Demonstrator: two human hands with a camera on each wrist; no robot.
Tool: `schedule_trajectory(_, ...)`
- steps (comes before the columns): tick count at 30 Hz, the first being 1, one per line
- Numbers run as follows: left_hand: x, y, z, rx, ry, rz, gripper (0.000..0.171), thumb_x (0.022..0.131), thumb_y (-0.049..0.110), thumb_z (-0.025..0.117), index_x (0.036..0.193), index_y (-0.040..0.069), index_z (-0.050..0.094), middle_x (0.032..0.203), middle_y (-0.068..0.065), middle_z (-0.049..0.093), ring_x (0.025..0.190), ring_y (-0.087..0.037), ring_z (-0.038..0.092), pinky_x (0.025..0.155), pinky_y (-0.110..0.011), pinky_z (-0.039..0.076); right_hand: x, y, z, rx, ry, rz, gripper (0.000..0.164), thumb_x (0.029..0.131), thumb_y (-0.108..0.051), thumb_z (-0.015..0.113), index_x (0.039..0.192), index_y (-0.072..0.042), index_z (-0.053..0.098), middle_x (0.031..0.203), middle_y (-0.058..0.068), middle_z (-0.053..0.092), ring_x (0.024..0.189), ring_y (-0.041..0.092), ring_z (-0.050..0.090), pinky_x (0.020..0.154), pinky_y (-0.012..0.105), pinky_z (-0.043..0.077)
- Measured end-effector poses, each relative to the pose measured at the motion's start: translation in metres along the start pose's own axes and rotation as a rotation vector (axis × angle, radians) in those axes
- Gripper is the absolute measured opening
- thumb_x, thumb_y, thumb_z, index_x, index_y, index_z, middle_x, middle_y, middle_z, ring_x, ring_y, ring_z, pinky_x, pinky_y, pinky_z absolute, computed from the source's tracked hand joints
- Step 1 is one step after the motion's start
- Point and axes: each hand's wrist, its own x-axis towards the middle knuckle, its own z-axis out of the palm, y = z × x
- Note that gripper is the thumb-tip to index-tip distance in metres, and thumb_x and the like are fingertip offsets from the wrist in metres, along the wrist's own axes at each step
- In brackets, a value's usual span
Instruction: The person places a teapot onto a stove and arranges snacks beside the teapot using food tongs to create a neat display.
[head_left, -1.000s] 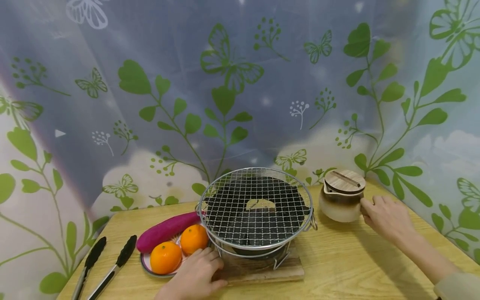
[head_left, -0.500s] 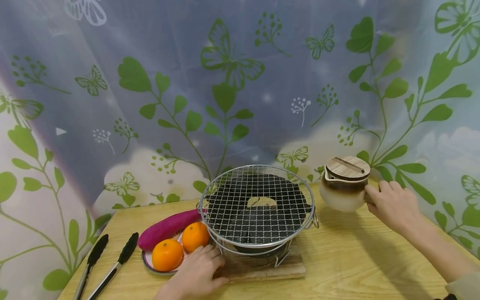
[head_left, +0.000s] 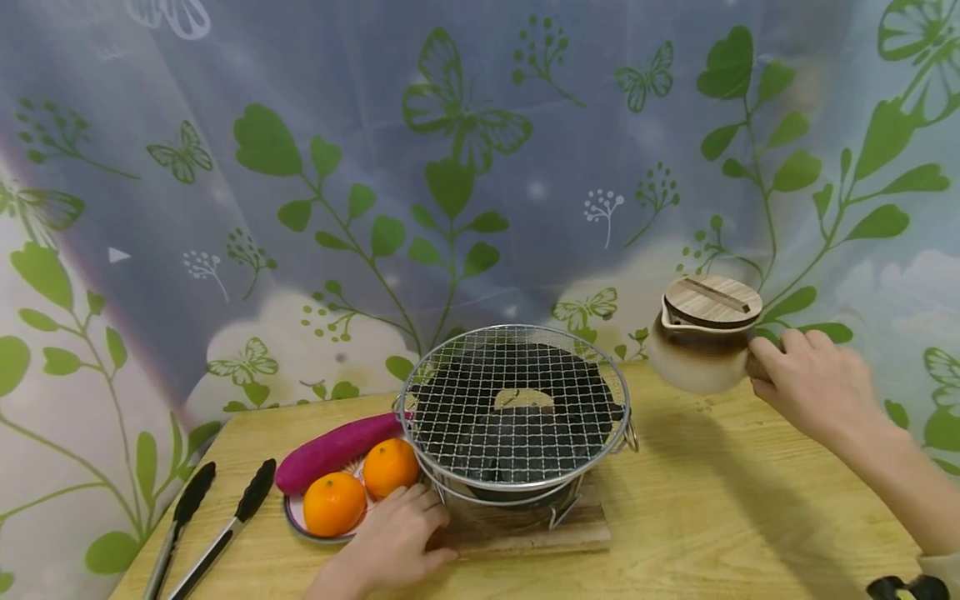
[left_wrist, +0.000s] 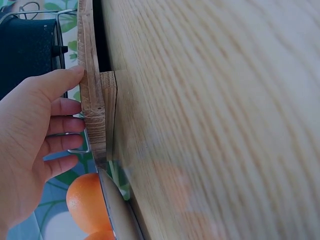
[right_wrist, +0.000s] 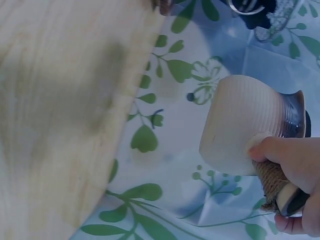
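Note:
My right hand (head_left: 817,383) grips the twine-wrapped side handle (right_wrist: 272,182) of a teapot (head_left: 701,358). The pot is cream below and brown at the rim, with a wooden lid (head_left: 712,300) on and a pouring lip. It hangs upright above the table at the right, clear of the wood. My left hand (head_left: 397,533) rests its fingertips at the edge of a wooden board (head_left: 525,537), fingers fairly straight, thumb along the edge in the left wrist view. On that board stands a small stove (left_wrist: 25,55) under a round wire grill (head_left: 517,408).
Beside my left hand, a plate (head_left: 318,536) holds two oranges (head_left: 334,504) and a purple sweet potato (head_left: 337,450). Black-tipped tongs (head_left: 225,533) lie at the far left. A patterned curtain (head_left: 480,208) hangs close behind the table (head_left: 712,517).
My right hand has raised the teapot off the table, upward and slightly to the right. My left hand has stayed at the board.

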Motion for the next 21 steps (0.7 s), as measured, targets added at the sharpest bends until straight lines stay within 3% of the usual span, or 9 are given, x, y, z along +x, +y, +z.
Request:
schedule_trajectory(10,0.000,0.000,0.001,0.034,0.040,0.018,0.032,0.079,0.048,0.064,0.088,0.018,0.066,0.093,0.003,0.060,0.087,-0.017,0.052,0.074,-0.031,0.043,0.008,-0.002,-0.013,-0.013,0.110,-0.032,0.017,0.076,-0.015,0.057,0.075,-0.007,0.043,0.060,0.006,0.033,0.048,0.023,0.029,0.037,0.030,0.019)
schedule_trajectory(17,-0.001,-0.001,0.000,0.048,0.063,0.031,0.030,0.077,0.047,0.066,0.085,0.018,0.065,0.090,0.004,0.060,0.084,-0.016,0.052,0.073,-0.031,0.042,0.021,-0.010,-0.022,-0.033,0.053,-0.009,0.024,0.069,-0.013,0.069,0.079,-0.007,0.048,0.061,0.007,0.037,0.048,0.022,0.030,0.038,0.031,0.022)
schedule_trajectory(21,0.000,-0.001,0.000,0.045,0.062,0.037,0.030,0.078,0.047,0.066,0.085,0.018,0.065,0.090,0.004,0.059,0.085,-0.017,0.052,0.073,-0.030,0.042,0.029,-0.013,-0.027,-0.034,0.090,-0.017,0.028,0.065,-0.012,0.073,0.079,-0.007,0.050,0.061,0.009,0.040,0.049,0.026,0.034,0.036,0.032,0.023)
